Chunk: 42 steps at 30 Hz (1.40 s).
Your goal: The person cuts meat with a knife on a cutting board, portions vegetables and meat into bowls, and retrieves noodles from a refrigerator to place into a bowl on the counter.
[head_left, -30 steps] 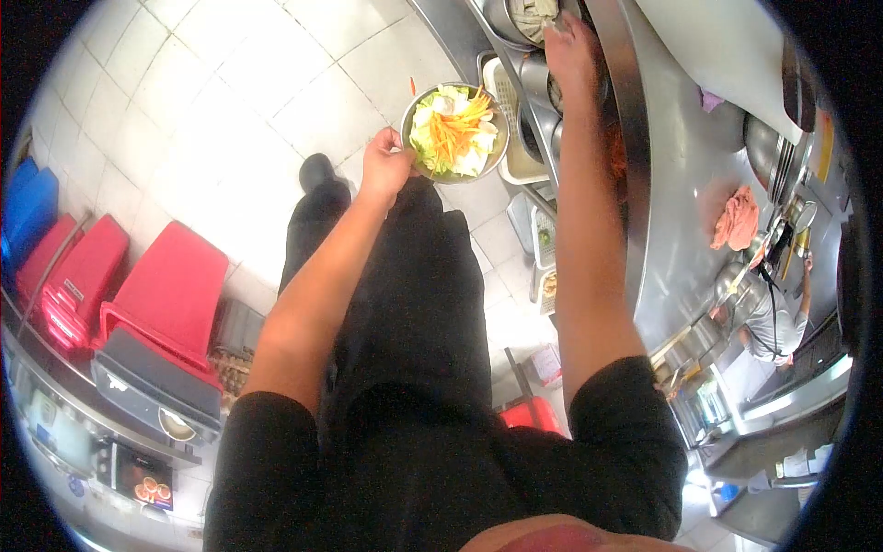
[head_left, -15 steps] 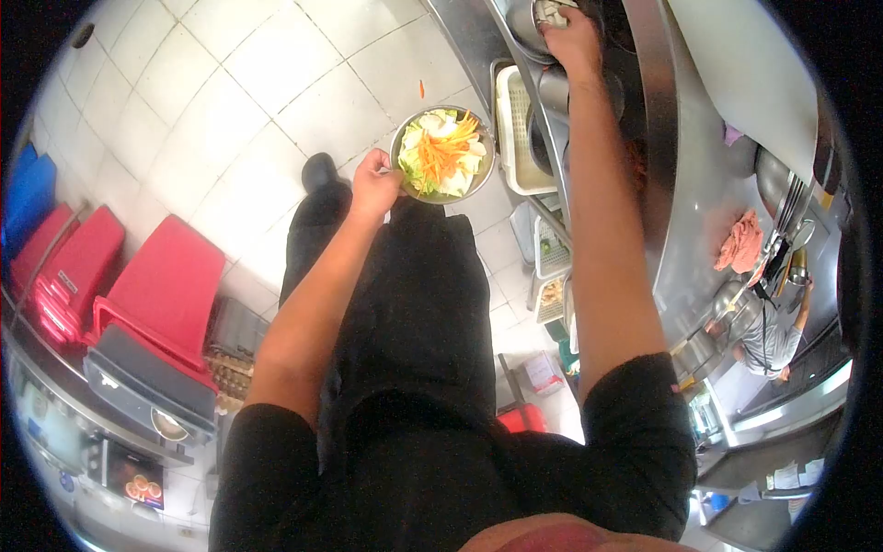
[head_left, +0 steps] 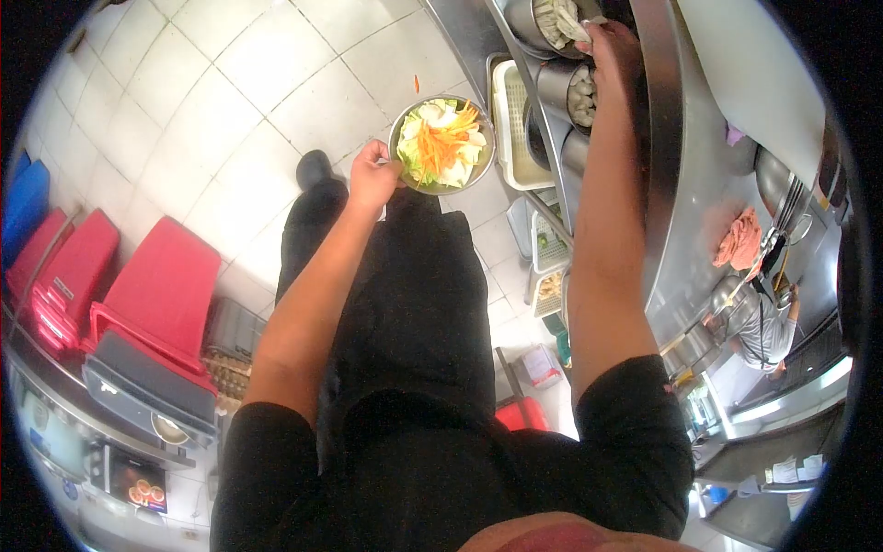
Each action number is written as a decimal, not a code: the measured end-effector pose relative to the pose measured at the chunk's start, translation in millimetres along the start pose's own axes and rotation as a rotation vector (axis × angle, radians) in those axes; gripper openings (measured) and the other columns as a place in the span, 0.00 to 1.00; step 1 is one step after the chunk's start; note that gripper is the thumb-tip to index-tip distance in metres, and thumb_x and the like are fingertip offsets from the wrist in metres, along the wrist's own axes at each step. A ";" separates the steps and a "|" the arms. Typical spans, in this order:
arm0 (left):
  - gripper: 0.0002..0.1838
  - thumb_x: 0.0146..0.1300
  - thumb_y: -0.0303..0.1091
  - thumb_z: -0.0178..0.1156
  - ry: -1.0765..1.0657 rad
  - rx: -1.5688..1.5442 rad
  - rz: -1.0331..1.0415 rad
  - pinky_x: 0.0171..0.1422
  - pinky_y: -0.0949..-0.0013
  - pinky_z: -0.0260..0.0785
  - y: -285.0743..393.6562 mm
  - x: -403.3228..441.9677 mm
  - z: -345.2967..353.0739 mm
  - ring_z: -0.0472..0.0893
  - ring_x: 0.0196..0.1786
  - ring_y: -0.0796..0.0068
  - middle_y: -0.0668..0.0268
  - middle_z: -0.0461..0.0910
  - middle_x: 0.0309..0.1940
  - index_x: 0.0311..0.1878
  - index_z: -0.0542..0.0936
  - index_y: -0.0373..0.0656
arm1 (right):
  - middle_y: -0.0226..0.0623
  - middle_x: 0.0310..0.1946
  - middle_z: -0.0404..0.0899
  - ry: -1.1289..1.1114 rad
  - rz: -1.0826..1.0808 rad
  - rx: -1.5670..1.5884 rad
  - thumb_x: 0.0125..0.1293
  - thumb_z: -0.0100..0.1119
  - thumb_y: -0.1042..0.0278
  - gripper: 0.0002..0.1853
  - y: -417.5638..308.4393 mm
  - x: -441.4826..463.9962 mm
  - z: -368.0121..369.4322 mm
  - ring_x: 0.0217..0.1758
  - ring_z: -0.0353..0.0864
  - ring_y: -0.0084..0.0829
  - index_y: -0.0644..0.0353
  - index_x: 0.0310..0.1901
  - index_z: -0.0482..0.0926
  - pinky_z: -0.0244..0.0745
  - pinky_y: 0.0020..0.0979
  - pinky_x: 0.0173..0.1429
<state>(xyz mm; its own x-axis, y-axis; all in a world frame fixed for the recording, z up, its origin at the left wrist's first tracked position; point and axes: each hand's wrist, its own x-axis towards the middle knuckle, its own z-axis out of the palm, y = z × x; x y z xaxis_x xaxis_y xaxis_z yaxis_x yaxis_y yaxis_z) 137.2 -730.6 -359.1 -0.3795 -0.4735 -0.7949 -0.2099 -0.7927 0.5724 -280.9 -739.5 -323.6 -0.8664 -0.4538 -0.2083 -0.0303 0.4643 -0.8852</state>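
My left hand (head_left: 374, 176) grips the rim of a round metal bowl (head_left: 489, 158), its fingers closed on the edge. Inside the bowl lie pale green leafy pieces (head_left: 456, 172) with orange strips (head_left: 438, 145) heaped on top. At the upper right my right hand (head_left: 607, 44) is closed on a pale, whitish piece (head_left: 581, 31), at the edge of a metal container (head_left: 526, 26) filled with similar pale pieces. Just below that hand is a second metal container (head_left: 556, 90) with whitish round pieces.
Cream baskets (head_left: 505, 110) stand below the steel counter (head_left: 685, 193). An orange cloth (head_left: 739, 239) lies on the counter. Red bins (head_left: 161, 294) are at the left. Another person (head_left: 773, 331) stands at the far right. An orange strip (head_left: 417, 85) shows against the floor tiles.
My right hand has come away from inside the upper container toward its right edge, with a pale piece in its fingers. The bowl has shifted slightly up since half a second ago.
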 end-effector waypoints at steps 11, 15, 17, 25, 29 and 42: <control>0.10 0.53 0.16 0.55 0.021 -0.117 0.016 0.25 0.73 0.73 15.8 11.7 9.3 0.81 0.28 0.71 0.63 0.77 0.30 0.30 0.67 0.42 | 0.39 0.35 0.82 -0.111 0.168 -0.077 0.60 0.59 0.75 0.08 -42.2 -179.1 44.4 0.38 0.83 0.28 0.63 0.40 0.82 0.80 0.26 0.34; 0.10 0.54 0.15 0.54 0.012 -0.164 -0.019 0.26 0.71 0.76 17.2 17.3 3.7 0.82 0.29 0.70 0.60 0.77 0.31 0.30 0.67 0.42 | 0.41 0.35 0.84 -0.304 0.057 -0.368 0.61 0.57 0.78 0.13 10.0 -217.9 63.0 0.38 0.84 0.26 0.64 0.48 0.82 0.79 0.27 0.39; 0.10 0.53 0.15 0.55 0.035 -0.100 0.007 0.27 0.70 0.77 22.3 18.0 -2.8 0.82 0.29 0.70 0.61 0.77 0.31 0.30 0.67 0.42 | 0.43 0.35 0.84 -0.343 -0.046 -0.482 0.60 0.58 0.78 0.15 17.4 -223.4 60.9 0.38 0.84 0.28 0.63 0.49 0.81 0.78 0.29 0.43; 0.11 0.53 0.14 0.54 0.017 -0.109 0.023 0.31 0.69 0.81 6.7 28.7 -22.4 0.82 0.32 0.70 0.64 0.76 0.32 0.29 0.66 0.43 | 0.37 0.31 0.84 -0.284 -0.223 -0.655 0.57 0.59 0.77 0.13 -20.0 -210.4 23.7 0.34 0.82 0.30 0.57 0.45 0.82 0.75 0.30 0.42; 0.11 0.53 0.14 0.54 -0.031 -0.129 0.015 0.33 0.69 0.81 4.6 26.9 -31.1 0.81 0.33 0.70 0.65 0.76 0.33 0.29 0.66 0.43 | 0.34 0.34 0.83 0.071 -0.304 -0.430 0.58 0.60 0.74 0.14 -39.2 -140.9 -1.3 0.38 0.82 0.29 0.56 0.47 0.81 0.74 0.29 0.45; 0.09 0.57 0.16 0.50 0.138 -0.105 -0.008 0.35 0.70 0.78 -38.8 18.7 -131.9 0.80 0.36 0.73 0.63 0.78 0.35 0.32 0.68 0.44 | 0.41 0.40 0.84 -0.237 -0.129 -0.694 0.61 0.58 0.64 0.12 96.1 -166.9 106.3 0.44 0.83 0.35 0.59 0.44 0.83 0.75 0.33 0.51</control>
<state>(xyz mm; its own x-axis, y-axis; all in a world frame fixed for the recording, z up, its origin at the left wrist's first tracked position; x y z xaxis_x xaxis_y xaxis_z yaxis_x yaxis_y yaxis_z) 257.1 -759.3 -422.7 -0.2495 -0.5093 -0.8236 -0.1148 -0.8289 0.5474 -86.3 -700.0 -418.1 -0.7066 -0.6523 -0.2742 -0.5000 0.7345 -0.4589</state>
